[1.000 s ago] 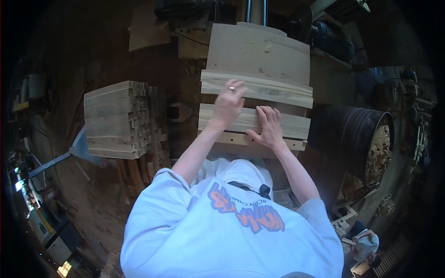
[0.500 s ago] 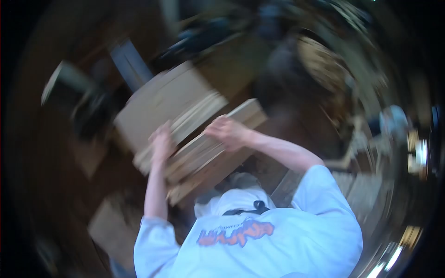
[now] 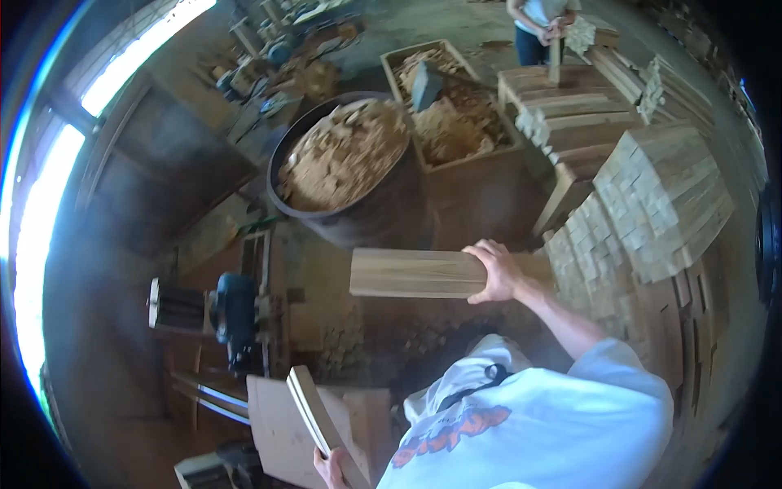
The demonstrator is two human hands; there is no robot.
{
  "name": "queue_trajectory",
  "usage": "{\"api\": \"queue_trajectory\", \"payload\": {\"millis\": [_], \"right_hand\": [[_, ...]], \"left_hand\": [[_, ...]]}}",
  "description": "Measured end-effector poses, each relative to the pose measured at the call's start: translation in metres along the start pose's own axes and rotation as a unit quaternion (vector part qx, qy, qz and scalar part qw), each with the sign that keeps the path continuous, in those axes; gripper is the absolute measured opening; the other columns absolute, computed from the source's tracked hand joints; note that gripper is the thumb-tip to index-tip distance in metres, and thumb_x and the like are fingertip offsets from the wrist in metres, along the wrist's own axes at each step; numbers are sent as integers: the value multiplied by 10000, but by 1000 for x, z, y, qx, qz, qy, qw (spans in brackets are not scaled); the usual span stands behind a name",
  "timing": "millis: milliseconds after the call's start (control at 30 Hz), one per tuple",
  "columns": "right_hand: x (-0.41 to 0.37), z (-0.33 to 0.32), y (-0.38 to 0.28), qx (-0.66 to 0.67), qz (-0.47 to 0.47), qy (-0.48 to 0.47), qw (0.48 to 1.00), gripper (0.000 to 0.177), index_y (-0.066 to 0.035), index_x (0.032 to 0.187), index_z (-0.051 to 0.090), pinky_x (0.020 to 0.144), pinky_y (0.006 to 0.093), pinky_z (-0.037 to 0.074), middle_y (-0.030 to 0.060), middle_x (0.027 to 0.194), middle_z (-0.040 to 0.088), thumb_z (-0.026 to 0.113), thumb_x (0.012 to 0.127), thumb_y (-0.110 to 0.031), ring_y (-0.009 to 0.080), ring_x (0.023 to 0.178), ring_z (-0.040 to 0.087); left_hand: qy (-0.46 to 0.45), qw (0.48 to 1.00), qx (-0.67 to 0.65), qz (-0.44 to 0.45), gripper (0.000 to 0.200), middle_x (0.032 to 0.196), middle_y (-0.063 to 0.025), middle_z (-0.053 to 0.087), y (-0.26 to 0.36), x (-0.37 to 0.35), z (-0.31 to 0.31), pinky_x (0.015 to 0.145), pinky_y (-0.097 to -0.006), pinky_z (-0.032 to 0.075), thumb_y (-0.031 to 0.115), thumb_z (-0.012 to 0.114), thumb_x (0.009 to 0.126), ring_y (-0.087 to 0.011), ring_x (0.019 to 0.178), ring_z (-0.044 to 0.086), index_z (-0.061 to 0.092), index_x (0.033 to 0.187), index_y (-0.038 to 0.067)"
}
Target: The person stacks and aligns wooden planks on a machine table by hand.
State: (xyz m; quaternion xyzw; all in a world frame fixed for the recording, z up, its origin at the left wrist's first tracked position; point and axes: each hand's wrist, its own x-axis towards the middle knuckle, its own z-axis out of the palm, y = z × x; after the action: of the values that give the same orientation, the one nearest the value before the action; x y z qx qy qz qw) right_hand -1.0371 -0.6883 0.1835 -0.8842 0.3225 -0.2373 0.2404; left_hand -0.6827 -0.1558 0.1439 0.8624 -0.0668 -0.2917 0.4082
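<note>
My right hand (image 3: 497, 273) is wrapped over the top of a wide, flat wooden board (image 3: 415, 273), thumb on the near edge and fingers over the far side. The board lies level across the view, out in front of my body. Low in the view, my left hand (image 3: 330, 469) grips a narrower wooden board (image 3: 314, 411), which slants up and away with a pale line along its edge. Behind that board is a flat light-brown panel (image 3: 269, 420). The lower part of my left hand is cut off by the view's edge.
A round tub (image 3: 277, 183) heaped with wood shavings stands ahead, beside a wooden bin (image 3: 472, 159) of scraps. Stacked boards (image 3: 668, 204) rise at right. A blue motor (image 3: 235, 314) sits on a machine at left. Another person (image 3: 538, 20) holds a wood piece farther off.
My view has swung round toward the tub and stacks. My hands, close together on boards before, are now far apart, the right one stretched out with a board.
</note>
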Motion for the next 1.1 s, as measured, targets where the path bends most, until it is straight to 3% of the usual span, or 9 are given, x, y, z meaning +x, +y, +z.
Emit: {"api": "queue_trajectory", "payload": {"millis": [133, 300, 467, 533, 700, 767, 900, 1000, 1100], "right_hand": [[-4, -62, 81, 112, 119, 107, 981, 894, -60, 1233, 533, 924, 442, 431, 127, 1080, 547, 889, 476, -375, 305, 1050, 527], [24, -113, 133, 150, 136, 255, 946, 915, -10, 1239, 518, 920, 411, 427, 135, 1096, 507, 892, 490, -378, 274, 1024, 524], [54, -142, 171, 154, 186, 346, 907, 916, -13, 1274, 505, 942, 411, 423, 117, 1120, 496, 898, 505, -317, 256, 1068, 515], [57, -155, 182, 113, 270, 377, 879, 903, -16, 1293, 491, 966, 412, 418, 116, 1141, 493, 891, 525, -272, 255, 1110, 510], [90, -177, 264, 251, 316, 548, 733, 823, 0, 1335, 457, 911, 342, 464, 97, 1179, 551, 815, 602, -112, 207, 1045, 568], [106, -183, 294, 232, 351, 574, 702, 786, 6, 1333, 462, 902, 334, 466, 106, 1183, 557, 782, 629, -133, 212, 1032, 575], [96, -195, 352, 348, 365, 606, 615, 713, 18, 1331, 468, 885, 319, 456, 124, 1150, 574, 660, 706, -265, 235, 1016, 575], [125, -205, 348, 281, 452, 681, 502, 685, 9, 1313, 479, 867, 336, 463, 117, 1085, 583, 665, 712, -261, 234, 989, 579], [131, -216, 363, 274, 469, 702, 461, 593, -8, 1258, 508, 820, 346, 475, 98, 1044, 587, 661, 748, -270, 221, 953, 587]], "left_hand": [[-29, 982, -172, 73, 687, 992, -98, 603, 119, -31, 141, 713, -277, 499, 40, 620, 616, -179, 840, 602, 503, 1287, -49], [-248, 944, -115, 184, 779, 1178, -113, 615, 200, 48, 293, 941, -318, 456, 129, 695, 626, -200, 1083, 578, 488, 1360, -31], [-440, 849, -95, 275, 981, 1218, -111, 593, 349, 109, 461, 946, -339, 465, 337, 790, 571, -198, 1113, 572, 437, 1398, -55], [-498, 828, -87, 242, 1017, 1254, -120, 581, 410, 116, 520, 997, -344, 428, 373, 800, 575, -213, 1148, 557, 413, 1411, -59], [-595, 764, -65, 240, 1063, 1291, -161, 554, 544, 171, 690, 1064, -360, 370, 354, 844, 534, -243, 1219, 515, 402, 1403, -69], [-542, 760, 27, 357, 1122, 1340, -208, 523, 575, 192, 743, 1087, -377, 361, 400, 856, 505, -290, 1258, 501, 393, 1405, -82], [-573, 739, 80, 345, 1146, 1354, -258, 506, 663, 199, 828, 1087, -397, 374, 472, 844, 505, -340, 1277, 494, 391, 1402, -80], [-588, 711, 122, 366, 1146, 1336, -269, 516, 713, 182, 884, 1073, -401, 390, 504, 832, 527, -350, 1263, 504, 378, 1408, -72], [-590, 679, 183, 396, 1135, 1305, -287, 536, 758, 145, 926, 1037, -410, 428, 529, 823, 549, -363, 1220, 537, 381, 1395, -86]]}}
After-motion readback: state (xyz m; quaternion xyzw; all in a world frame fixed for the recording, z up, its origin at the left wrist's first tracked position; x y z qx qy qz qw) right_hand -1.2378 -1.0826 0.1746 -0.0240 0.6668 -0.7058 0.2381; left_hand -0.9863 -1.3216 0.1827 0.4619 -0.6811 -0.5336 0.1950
